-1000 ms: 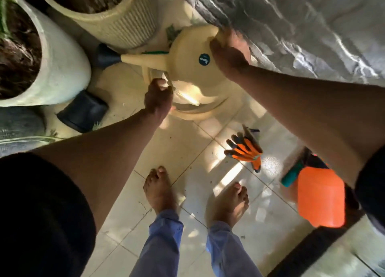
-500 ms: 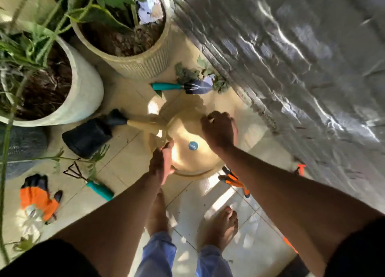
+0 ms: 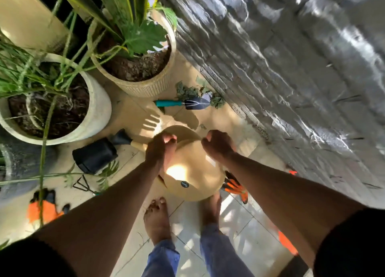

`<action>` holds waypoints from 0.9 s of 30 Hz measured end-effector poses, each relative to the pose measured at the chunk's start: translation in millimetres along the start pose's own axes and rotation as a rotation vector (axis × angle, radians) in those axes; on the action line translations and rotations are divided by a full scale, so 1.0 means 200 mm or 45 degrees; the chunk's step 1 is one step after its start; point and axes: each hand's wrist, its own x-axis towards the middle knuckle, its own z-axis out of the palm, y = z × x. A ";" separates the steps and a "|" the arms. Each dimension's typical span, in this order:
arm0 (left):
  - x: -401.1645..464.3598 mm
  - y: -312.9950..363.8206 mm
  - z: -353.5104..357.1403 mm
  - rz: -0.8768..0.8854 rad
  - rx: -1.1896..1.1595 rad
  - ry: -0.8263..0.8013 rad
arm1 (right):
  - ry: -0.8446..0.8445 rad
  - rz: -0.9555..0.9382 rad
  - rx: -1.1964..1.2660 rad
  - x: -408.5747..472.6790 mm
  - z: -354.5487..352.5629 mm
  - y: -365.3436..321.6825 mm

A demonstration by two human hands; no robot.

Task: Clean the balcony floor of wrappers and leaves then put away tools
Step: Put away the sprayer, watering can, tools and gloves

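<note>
I hold a beige watering can [image 3: 193, 176] low over the tiled floor, just in front of my bare feet. My left hand [image 3: 160, 149] is shut on its rim on the spout side, and my right hand [image 3: 218, 145] grips its top edge on the wall side. Its black-tipped spout [image 3: 120, 138] points left. Beyond the can, a teal-handled trowel [image 3: 183, 103] lies on the floor with its blade against a pile of green leaves [image 3: 187, 91] at the foot of the wall.
Two big planters stand at left, a white planter [image 3: 98, 110] and a ribbed beige planter [image 3: 150, 87]. A small black pot [image 3: 94, 157] lies tipped over. A hand rake [image 3: 83, 183] and an orange glove [image 3: 43, 210] lie at left, another orange glove [image 3: 235, 187] by my right foot. A grey stone wall [image 3: 291, 68] runs along the right.
The watering can has come up and back toward my feet with both hands on it. The view has tilted forward, uncovering the trowel and the leaf pile.
</note>
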 end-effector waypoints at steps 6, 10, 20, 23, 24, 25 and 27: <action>0.20 0.11 -0.03 0.128 0.153 -0.017 | -0.067 -0.191 -0.103 0.26 -0.06 0.00; 0.20 0.10 -0.05 0.028 0.261 0.029 | -0.124 -0.310 -0.203 0.28 -0.12 0.02; 0.46 0.02 0.04 0.223 0.538 0.014 | -0.009 -0.260 -0.087 0.74 0.00 -0.01; 0.63 -0.01 0.08 0.264 0.493 0.037 | 0.102 -0.259 0.008 0.94 0.05 -0.06; 0.68 -0.01 0.09 0.276 0.469 0.058 | 0.140 -0.245 0.018 0.98 0.05 -0.07; 0.72 -0.02 0.09 0.289 0.448 0.080 | 0.168 -0.242 0.031 1.01 0.05 -0.09; 0.77 -0.04 0.10 0.313 0.398 0.130 | 0.212 -0.229 0.051 1.04 0.07 -0.11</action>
